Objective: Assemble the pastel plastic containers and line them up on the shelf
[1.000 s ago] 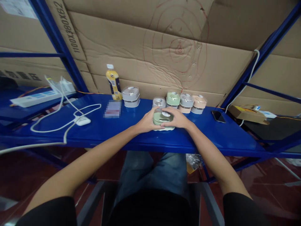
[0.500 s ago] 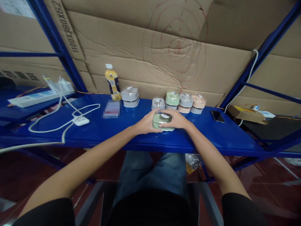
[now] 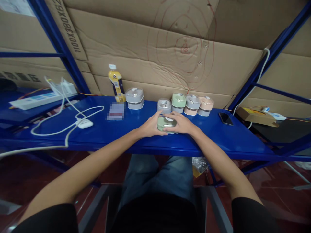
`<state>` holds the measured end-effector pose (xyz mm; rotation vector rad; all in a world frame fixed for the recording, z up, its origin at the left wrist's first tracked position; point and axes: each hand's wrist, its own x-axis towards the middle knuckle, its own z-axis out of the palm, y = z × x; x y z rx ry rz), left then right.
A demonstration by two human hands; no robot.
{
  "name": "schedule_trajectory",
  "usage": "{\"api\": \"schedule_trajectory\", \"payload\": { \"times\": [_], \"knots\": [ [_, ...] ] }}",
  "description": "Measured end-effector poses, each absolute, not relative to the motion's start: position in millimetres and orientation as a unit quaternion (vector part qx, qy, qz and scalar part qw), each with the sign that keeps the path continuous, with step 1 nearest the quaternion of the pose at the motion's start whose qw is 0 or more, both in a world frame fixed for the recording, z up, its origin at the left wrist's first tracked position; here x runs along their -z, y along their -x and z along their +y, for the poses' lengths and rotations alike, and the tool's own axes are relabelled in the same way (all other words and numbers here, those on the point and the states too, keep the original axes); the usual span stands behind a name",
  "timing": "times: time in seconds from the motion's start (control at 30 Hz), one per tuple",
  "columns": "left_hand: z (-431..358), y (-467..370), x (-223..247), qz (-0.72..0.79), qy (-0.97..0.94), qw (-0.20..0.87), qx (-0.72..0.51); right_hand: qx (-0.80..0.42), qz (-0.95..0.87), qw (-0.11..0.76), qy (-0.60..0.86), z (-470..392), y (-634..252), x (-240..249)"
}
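Observation:
Both my hands grip a small green lidded box [image 3: 165,122] at the front of the blue table [image 3: 116,138]. My left hand [image 3: 151,125] wraps around its left side, thumb low at the front. On the opposite side my right hand [image 3: 180,123] holds it, with fingers across the top and right. Just behind the held box is a grey lidded box [image 3: 164,105]. To its right stand three two-tier stacks: a green-topped one [image 3: 178,101], a grey-topped one [image 3: 192,103] and a peach-topped one [image 3: 206,104].
A larger grey stack [image 3: 134,97] stands beside a yellow drink bottle [image 3: 116,82] at the back left. A white cable and charger [image 3: 85,123] lie at left, near a power strip [image 3: 34,101]. A phone [image 3: 225,118] is at right. Cardboard [image 3: 121,42] closes off the back.
My right-hand fingers have shifted slightly left over the green box. The rest of the scene has moved only a little with the camera.

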<state>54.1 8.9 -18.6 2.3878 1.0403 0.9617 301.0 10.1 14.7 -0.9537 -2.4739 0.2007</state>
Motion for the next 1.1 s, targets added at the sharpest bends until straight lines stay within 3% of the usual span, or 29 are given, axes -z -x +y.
{"api": "schedule_trajectory", "payload": {
  "times": [0.27,0.53,0.93,1.1],
  "knots": [
    [6,-54,13,0.382,-0.850,0.146,-0.332,-0.095,-0.899,0.258,0.342,12,-301,-12],
    [21,-31,-3,0.562,-0.695,0.048,-0.446,-0.081,-0.766,0.474,0.426,31,-328,-18],
    [70,-73,-14,0.725,-0.587,0.006,-0.361,-0.068,-0.787,0.415,0.452,44,-332,-9],
    [74,-90,-15,0.734,-0.585,0.021,-0.344,-0.074,-0.834,0.325,0.440,42,-319,3]
  ]
}}
